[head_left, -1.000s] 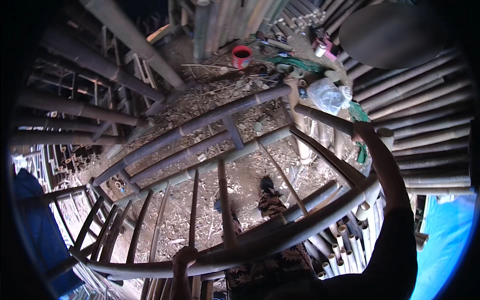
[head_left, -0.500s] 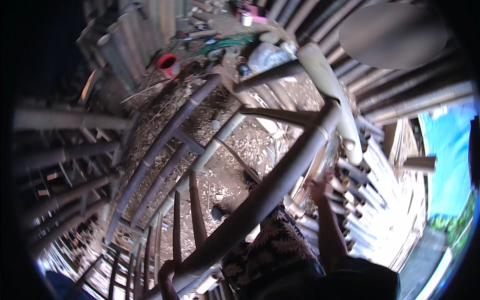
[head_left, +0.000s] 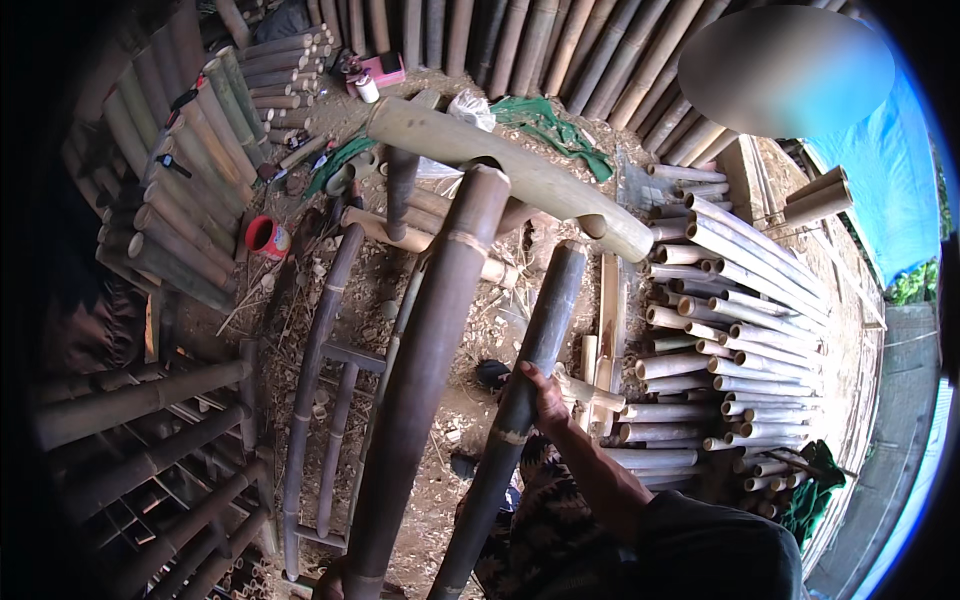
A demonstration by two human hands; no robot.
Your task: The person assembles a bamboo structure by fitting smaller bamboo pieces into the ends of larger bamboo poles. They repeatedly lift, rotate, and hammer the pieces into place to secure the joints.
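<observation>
The right hand (head_left: 547, 402) grasps a slender, dark grey-brown bamboo pole (head_left: 518, 412) around its middle, thumb along the upper side, a hold that probably balances its length. The pole slants upward, its upper end near a round hole in a thick, pale green bamboo post (head_left: 450, 137). The left hand (head_left: 331, 580) is barely visible at the lower edge, beside a thick brown bamboo pole (head_left: 425, 380); its grip cannot be told. This thicker pole meets the post at another hole, likely propped there, and partly obstructs a dark bamboo frame (head_left: 318, 310). Stacked cut bamboo tubes (head_left: 745, 345) restrict the right side; a red bucket (head_left: 280, 243) stands at left.
</observation>
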